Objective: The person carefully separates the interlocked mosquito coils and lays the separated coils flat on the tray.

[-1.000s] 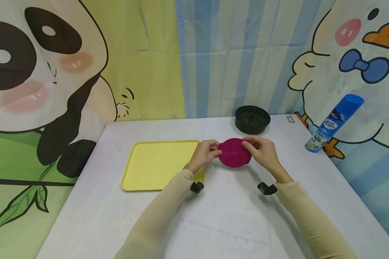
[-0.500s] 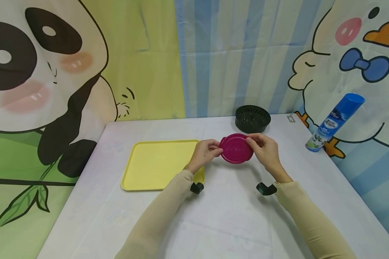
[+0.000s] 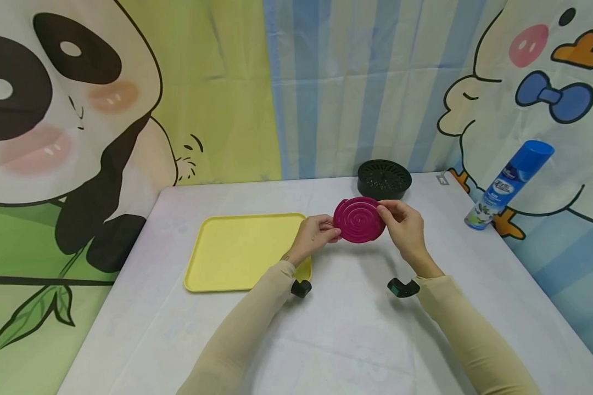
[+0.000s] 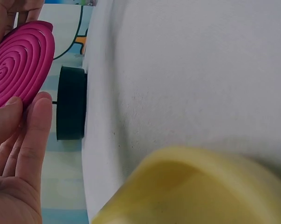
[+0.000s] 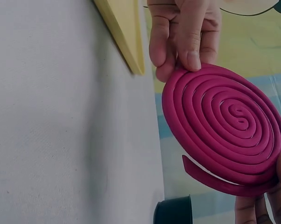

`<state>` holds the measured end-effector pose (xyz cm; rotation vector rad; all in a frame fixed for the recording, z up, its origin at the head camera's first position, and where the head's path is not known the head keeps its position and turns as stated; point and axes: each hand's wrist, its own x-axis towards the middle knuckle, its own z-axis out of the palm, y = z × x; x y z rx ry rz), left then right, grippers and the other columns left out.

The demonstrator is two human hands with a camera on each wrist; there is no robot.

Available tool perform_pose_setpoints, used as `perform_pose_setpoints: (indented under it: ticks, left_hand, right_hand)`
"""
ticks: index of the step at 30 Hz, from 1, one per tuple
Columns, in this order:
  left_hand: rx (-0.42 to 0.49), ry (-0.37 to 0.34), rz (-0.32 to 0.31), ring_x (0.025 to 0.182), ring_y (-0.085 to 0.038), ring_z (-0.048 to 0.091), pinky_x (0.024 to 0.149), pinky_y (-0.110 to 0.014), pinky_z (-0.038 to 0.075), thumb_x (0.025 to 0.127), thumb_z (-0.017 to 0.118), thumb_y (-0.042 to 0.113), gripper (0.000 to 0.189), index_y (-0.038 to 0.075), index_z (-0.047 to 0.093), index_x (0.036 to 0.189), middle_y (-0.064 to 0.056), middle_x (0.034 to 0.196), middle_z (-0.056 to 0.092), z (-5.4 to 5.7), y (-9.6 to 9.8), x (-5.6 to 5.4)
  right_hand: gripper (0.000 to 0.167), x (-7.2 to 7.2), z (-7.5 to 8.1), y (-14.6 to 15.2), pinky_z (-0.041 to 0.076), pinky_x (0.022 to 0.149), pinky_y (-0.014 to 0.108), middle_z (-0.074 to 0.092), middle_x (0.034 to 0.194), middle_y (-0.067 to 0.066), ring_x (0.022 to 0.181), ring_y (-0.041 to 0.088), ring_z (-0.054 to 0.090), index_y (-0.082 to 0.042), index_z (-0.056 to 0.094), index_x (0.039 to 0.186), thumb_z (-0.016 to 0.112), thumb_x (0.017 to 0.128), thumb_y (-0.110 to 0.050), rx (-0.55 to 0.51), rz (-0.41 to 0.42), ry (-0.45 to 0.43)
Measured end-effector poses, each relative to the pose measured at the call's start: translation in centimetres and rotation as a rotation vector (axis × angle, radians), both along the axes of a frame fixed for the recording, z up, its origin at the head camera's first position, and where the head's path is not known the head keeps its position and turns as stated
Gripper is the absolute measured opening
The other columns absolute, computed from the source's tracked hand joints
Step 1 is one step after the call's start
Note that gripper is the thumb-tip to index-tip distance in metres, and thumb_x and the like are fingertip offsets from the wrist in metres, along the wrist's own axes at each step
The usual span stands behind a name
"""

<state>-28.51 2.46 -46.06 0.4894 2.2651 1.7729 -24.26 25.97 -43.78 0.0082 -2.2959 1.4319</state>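
A magenta mosquito coil [image 3: 358,220], a flat disc of wound spirals, is held up above the table between both hands. My left hand [image 3: 315,237] pinches its left edge with thumb and fingers. On the opposite edge, my right hand [image 3: 404,227] pinches the upper right rim. The right wrist view shows the coil [image 5: 224,121] tilted, with one outer end standing slightly apart from the windings. In the left wrist view, the coil [image 4: 19,65] is cut off by the frame edge. Behind the coil stands a round black slotted container [image 3: 383,171], apart from both hands.
A yellow tray [image 3: 242,252] lies on the white table [image 3: 346,340], partly covered by my left forearm. A blue spray can [image 3: 509,184] stands near the table's right edge. Printed curtains hang behind the table.
The coil has risen a little and moved away from me, and its tilt has changed. My right hand has moved slightly up and right with it; my left hand has barely moved.
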Motion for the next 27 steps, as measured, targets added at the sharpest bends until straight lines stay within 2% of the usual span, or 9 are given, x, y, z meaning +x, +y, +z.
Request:
perform_pose_setpoints:
  ticks: [4,13,22,27]
  left_hand:
    - [0.003,-0.004,0.01,0.081,-0.016,0.076,0.074,-0.026,0.063,0.092,0.074,0.009,0.016,0.002,0.071,0.106,-0.011,0.094,0.077,0.21,-0.05,-0.07]
    - [0.068,0.074,0.083,0.082,-0.018,0.075,0.074,-0.027,0.063,0.095,0.07,0.005,0.019,-0.002,0.071,0.112,-0.015,0.098,0.076,0.36,-0.37,-0.54]
    - [0.085,0.04,0.104,0.081,-0.016,0.074,0.074,-0.026,0.063,0.097,0.066,0.004,0.02,-0.001,0.071,0.116,-0.015,0.099,0.075,0.4,-0.73,-0.78]
    - [0.096,0.024,0.097,0.081,-0.017,0.073,0.074,-0.026,0.063,0.098,0.065,0.005,0.021,0.001,0.071,0.117,-0.014,0.1,0.075,0.45,-0.98,-0.75]
  right_hand:
    - [0.033,0.05,-0.2,0.2,0.056,0.072,0.012,0.071,0.106,0.013,0.088,0.01,0.063,-0.007,0.07,0.12,0.065,0.1,-0.033,-0.003,0.008,-0.015]
    - [0.031,0.21,-0.36,0.13,0.059,0.074,0.016,0.066,0.111,0.018,0.087,0.007,0.069,-0.001,0.064,0.122,0.065,0.1,-0.024,-0.06,0.079,-0.058]
    - [0.028,0.18,-0.56,-0.16,0.061,0.073,0.02,0.066,0.11,0.02,0.088,0.015,0.073,0.0,0.066,0.12,0.068,0.098,-0.017,-0.068,0.097,-0.023]
    - [0.024,0.11,-0.67,-0.24,0.061,0.072,0.02,0.069,0.107,0.015,0.084,0.013,0.073,-0.004,0.069,0.116,0.07,0.097,-0.018,-0.067,0.068,-0.005]
